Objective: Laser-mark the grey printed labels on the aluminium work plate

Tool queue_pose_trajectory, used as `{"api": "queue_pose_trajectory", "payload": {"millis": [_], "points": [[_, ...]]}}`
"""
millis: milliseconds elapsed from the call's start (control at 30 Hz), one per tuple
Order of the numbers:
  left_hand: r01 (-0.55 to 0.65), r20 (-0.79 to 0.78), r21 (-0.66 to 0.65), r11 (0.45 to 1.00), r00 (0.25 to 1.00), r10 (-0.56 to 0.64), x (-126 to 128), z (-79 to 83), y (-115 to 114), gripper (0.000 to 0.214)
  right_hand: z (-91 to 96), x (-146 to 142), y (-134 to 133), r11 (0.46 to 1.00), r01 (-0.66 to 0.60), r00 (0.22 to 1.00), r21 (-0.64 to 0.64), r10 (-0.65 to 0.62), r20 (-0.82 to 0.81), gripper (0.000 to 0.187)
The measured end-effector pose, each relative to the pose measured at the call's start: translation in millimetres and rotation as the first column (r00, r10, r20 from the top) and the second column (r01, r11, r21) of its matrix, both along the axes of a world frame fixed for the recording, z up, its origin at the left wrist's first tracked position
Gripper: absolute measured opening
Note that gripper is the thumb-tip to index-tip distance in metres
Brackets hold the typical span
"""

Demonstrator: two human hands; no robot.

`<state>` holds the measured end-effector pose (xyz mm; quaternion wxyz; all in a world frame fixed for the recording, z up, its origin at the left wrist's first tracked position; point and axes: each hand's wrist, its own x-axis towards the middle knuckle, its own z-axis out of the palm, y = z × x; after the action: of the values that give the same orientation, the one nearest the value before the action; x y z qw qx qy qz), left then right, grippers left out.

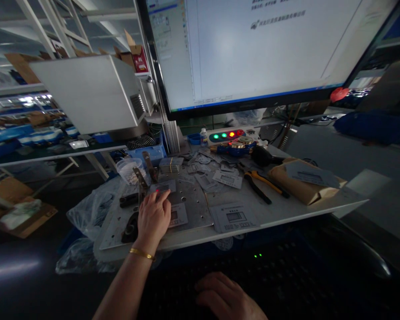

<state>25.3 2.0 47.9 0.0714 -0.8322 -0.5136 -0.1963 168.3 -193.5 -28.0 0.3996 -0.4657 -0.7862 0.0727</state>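
Note:
My left hand (155,214), a gold bracelet at its wrist, lies with fingers stretched out over a grey metal base plate (195,213). Its fingertips touch a small printed metal nameplate (166,185), where a red light spot shows. A second nameplate (179,215) with a rectangular window lies beside the hand, partly under it. Low in the picture, my right hand (225,294) rests over a dark keyboard (280,271), fingers loosely bent and apart, holding nothing I can see. More nameplates (234,216) are stacked at the table's front edge.
Upright metal brackets (140,181) and a clear plastic tub (130,171) stand left of the plate. Cutters with yellow-black handles (270,184), a brown paper package (303,189) and loose plates (228,178) lie rightward. A large monitor (270,53) hangs above, near a light-grey machine housing (86,93).

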Motion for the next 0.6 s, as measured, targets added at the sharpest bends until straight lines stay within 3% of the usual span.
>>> {"api": "queue_pose_trajectory", "payload": {"millis": [100,200,333,467,600], "points": [[0.06,0.076,0.059,0.996,0.995,-0.064,-3.8,16.5,-17.7,0.041,4.3,2.8,-1.9,0.999,-0.038,0.999,-0.025,0.038,0.018,0.018],[0.101,0.047,0.049,0.994,0.993,-0.103,-10.5,23.6,-33.7,0.04,6.7,4.5,-3.5,0.994,-0.086,0.996,-0.06,0.087,0.02,0.031],[0.169,0.008,-0.019,0.985,0.986,-0.169,-27.3,8.6,-35.3,0.045,8.4,4.9,-4.1,0.991,-0.08,0.996,-0.104,0.076,-0.04,0.03],[0.315,-0.066,-0.128,0.94,0.943,-0.325,-45.4,-9.2,-29.1,0.075,20.5,9.4,-6.9,0.991,-0.07,0.996,-0.116,0.064,-0.057,0.031],[0.342,-0.064,-0.108,0.933,0.935,-0.35,-51.7,-13.3,-30.6,0.046,43.1,29.3,-11.2,0.995,0.036,0.998,-0.093,-0.041,-0.056,0.029]]}}
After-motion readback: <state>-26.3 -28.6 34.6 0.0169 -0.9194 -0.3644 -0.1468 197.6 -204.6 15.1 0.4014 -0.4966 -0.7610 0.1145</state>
